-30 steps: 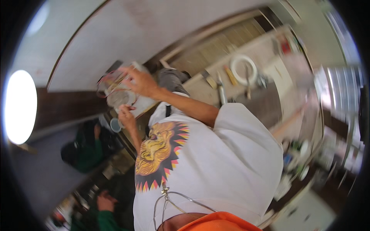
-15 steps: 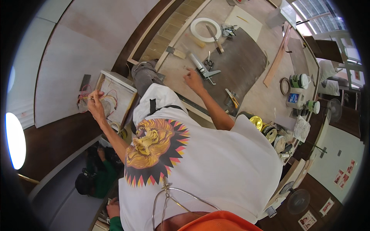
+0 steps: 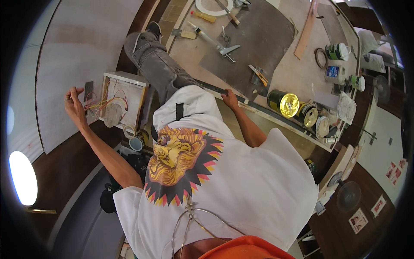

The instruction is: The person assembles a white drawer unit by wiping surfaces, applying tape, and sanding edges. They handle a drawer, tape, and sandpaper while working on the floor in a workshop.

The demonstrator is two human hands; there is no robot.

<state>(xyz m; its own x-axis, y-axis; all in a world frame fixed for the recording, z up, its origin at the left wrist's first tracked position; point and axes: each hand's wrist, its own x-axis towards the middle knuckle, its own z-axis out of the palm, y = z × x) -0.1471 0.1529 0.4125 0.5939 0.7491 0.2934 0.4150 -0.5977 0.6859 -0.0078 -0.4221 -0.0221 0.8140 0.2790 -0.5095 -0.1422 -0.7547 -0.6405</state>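
My left hand (image 3: 75, 105) is raised at the left, in front of a large pale panel, with loosely bent fingers and nothing visible in them. Beside it, coloured wires (image 3: 97, 105) run into a white open box (image 3: 137, 91). My right hand (image 3: 231, 100) is at the near edge of the worktable (image 3: 280, 52), fingers bent over its rim. Beyond that hand, a caulking gun (image 3: 215, 42), scissors (image 3: 225, 34) and a yellow utility knife (image 3: 258, 76) lie on or beside a dark sheet (image 3: 254, 39).
Open cans (image 3: 288, 103) stand along the table's near right edge, with white-lidded tubs (image 3: 338, 52) farther back. A roll of white tape (image 3: 214, 6) lies at the far side. My leg (image 3: 159, 64) stretches forward between the box and the table. A fan (image 3: 348, 195) is at the right.
My right hand has come down from above the tabletop to its near edge. My left hand has moved farther left, away from the box. My leg now extends farther forward.
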